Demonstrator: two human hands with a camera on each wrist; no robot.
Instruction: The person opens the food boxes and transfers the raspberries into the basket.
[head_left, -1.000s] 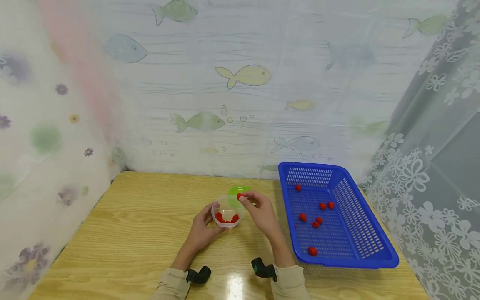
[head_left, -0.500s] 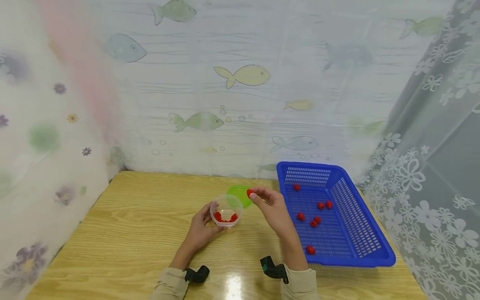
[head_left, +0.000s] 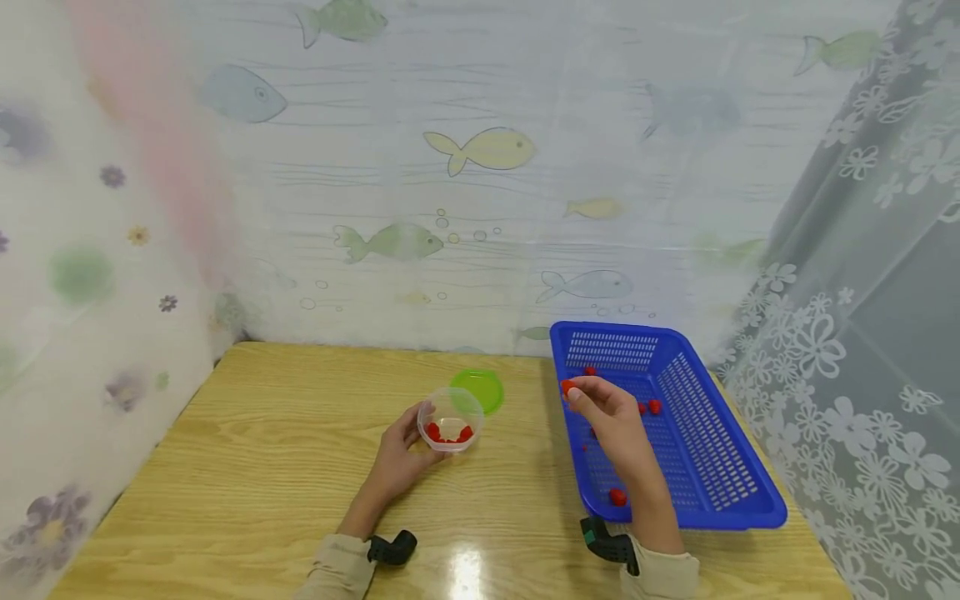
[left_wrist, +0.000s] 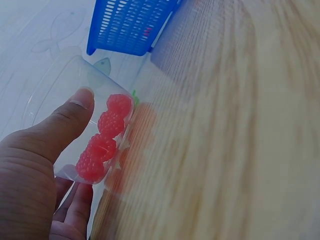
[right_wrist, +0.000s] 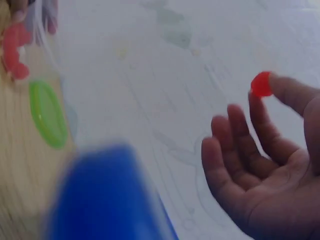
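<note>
Right hand (head_left: pixel 615 417): thumb and finger pinching one raspberry (head_left: pixel 567 389), over left side of blue basket (head_left: pixel 690 520). Left hand (head_left: pixel 401 455): gripping clear cup (head_left: pixel 452 410) of berries (left_wrist: pixel 110 124), near green lid (head_left: pixel 486 390). Possible hazards: slackened pinch, dropped raspberry; tilted cup, spilled berries.

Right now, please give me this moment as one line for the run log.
left hand: holds clear cup, red berries inside | right hand: pinches single berry near blue basket | green lid: on table, off cup
</note>
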